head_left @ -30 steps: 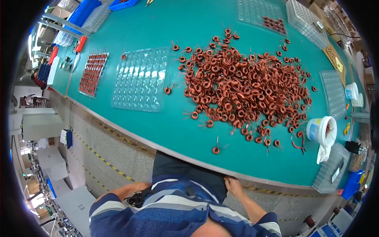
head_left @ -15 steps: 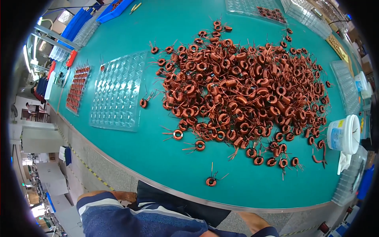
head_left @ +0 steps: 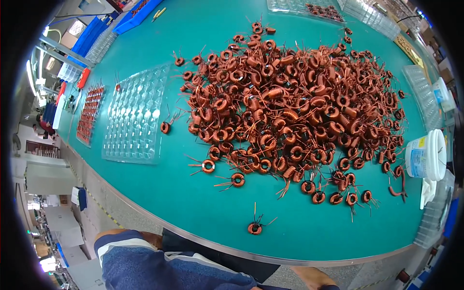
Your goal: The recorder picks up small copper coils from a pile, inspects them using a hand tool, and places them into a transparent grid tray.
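Cannot tell whether the fingers of either hand are spread, curled or holding anything: only a strip of the left hand [head_left: 147, 238] beside a blue striped sleeve [head_left: 145, 263] and a patch of the right hand [head_left: 314, 279], both low beyond the near edge of the counter [head_left: 193, 203] and touching nothing on it. Nearest to them, close to the near edge, a lone ring coil [head_left: 254, 228] lying flat, wire ends sticking up and sideways. Further in, filling the middle of the counter and reaching toward the far and right edges, a big loose heap of coils [head_left: 290, 106]: small doughnut-shaped cores wound tight with glossy copper-orange wire, ribbed in look, stiff thin leads bristling out, stragglers scattered along the fringe. Left of the heap, a clear moulded plastic tray [head_left: 135, 121], thin and shiny, its rows of rounded pockets seemingly all empty. Near the left edge, a second tray [head_left: 89, 113] packed with coils in rows. By this showing, barely begun: one tray filled, one unfilled, nearly everything loose in the heap. At the right edge, a white plastic tub [head_left: 425, 154] on its side and stacked clear trays [head_left: 423, 94]; at the far-left corner, blue bins [head_left: 130, 17].
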{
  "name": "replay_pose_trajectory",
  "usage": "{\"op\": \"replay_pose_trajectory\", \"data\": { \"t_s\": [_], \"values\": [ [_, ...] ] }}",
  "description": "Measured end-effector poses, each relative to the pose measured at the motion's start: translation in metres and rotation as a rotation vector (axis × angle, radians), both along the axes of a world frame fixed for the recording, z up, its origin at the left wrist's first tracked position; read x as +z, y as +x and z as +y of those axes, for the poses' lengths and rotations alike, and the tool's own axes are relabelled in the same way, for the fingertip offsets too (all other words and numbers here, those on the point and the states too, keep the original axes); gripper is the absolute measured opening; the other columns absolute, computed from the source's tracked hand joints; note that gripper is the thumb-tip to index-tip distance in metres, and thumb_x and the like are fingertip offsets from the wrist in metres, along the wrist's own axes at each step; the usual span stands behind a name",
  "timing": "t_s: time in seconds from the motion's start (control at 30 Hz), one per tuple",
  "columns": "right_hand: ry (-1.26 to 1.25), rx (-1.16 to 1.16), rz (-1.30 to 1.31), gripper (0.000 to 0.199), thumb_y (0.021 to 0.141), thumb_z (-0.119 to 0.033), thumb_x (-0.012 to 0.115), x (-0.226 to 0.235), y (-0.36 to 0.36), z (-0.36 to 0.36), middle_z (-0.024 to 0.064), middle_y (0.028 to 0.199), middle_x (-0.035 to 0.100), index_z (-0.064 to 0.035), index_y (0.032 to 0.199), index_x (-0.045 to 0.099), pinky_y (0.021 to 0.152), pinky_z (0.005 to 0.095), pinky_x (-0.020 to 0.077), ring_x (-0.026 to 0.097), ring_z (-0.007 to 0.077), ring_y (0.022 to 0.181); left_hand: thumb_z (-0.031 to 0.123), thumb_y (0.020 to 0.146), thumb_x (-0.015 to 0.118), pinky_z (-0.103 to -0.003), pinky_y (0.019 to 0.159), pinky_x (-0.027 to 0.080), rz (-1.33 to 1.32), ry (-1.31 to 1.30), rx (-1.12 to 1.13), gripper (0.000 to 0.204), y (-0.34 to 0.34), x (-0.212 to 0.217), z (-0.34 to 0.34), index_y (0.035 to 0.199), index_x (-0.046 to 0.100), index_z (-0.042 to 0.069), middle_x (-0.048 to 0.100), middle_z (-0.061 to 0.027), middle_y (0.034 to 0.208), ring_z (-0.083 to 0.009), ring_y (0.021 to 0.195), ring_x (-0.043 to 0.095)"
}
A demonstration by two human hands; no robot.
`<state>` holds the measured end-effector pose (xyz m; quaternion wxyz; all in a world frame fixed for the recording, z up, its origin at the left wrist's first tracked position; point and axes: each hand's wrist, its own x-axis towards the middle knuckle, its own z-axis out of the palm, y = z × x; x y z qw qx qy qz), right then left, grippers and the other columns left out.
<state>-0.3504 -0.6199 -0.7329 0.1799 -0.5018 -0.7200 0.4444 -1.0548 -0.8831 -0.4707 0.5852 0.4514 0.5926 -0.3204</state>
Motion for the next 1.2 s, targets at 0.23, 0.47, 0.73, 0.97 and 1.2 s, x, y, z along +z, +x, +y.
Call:
{"op": "replay_pose_trajectory", "data": {
  "t_s": [0.23, 0.47, 0.73, 0.97, 1.2],
  "values": [
    [-0.02, -0.154, 0.165, 0.027, 0.089, -0.027, 0.053, 0.013, -0.032, -0.018, 0.0199, 0.106, 0.059, -0.007, 0.106, 0.058, 0.087, 0.0481, 0.0443, 0.055, 0.0377, 0.102, 0.028, 0.076, 0.056, -0.043, 0.076, 0.05, 0.053, 0.143, -0.064, 0.035, -0.024, 0.011, -0.002, 0.097, 0.068, 0.002, 0.068, -0.02, 0.093, -0.0324, 0.086, 0.065],
    [0.013, 0.069, -0.256, 0.044, 0.089, -0.026, 0.053, 0.105, -0.095, -0.045, 0.0184, 0.127, 0.052, -0.0036, 0.126, 0.048, 0.106, 0.0435, 0.032, 0.043, 0.0341, 0.123, 0.03, 0.077, 0.057, -0.043, 0.077, 0.05, 0.051, 0.287, -0.146, 0.036, 0.049, -0.047, 0.131, 0.099, 0.069, 0.003, 0.068, -0.0195, 0.095, -0.0331, 0.088, 0.065],
    [0.12, -0.054, -0.316, 0.019, 0.088, -0.018, 0.055, 0.164, -0.148, -0.09, 0.0179, 0.088, 0.066, -0.0102, 0.102, 0.063, 0.072, 0.0453, 0.052, 0.064, 0.0372, 0.083, 0.034, 0.083, 0.055, -0.041, 0.087, 0.049, -0.19, 0.405, -0.17, 0.037, 0.002, -0.006, 0.093, 0.106, 0.068, 0.007, 0.067, -0.0165, 0.106, -0.0354, 0.099, 0.063],
    [0.543, -0.081, -0.17, 0.017, 0.083, -0.009, 0.059, 0.24, -0.191, -0.126, 0.0159, 0.085, 0.065, -0.0058, 0.099, 0.063, 0.066, 0.0418, 0.053, 0.064, 0.0343, 0.076, 0.036, 0.086, 0.058, -0.035, 0.086, 0.049, -0.325, 0.401, 0.042, 0.04, 0.0, 0.193, 0.099, 0.111, 0.064, 0.006, 0.068, -0.0096, 0.105, -0.0224, 0.097, 0.063],
    [0.74, -0.12, -0.094, 0.012, 0.078, 0.0, 0.064, 0.317, -0.193, -0.145, 0.0129, 0.069, 0.058, 0.0006, 0.09, 0.062, 0.048, 0.0382, 0.0463, 0.058, 0.0303, 0.058, 0.015, 0.079, 0.066, -0.035, 0.087, 0.049, -0.819, 1.209, -0.141, 0.034, 0.083, 0.339, 0.155, 0.11, 0.062, 0.002, 0.065, -0.0113, 0.105, -0.023, 0.098, 0.063]
  ]
}}
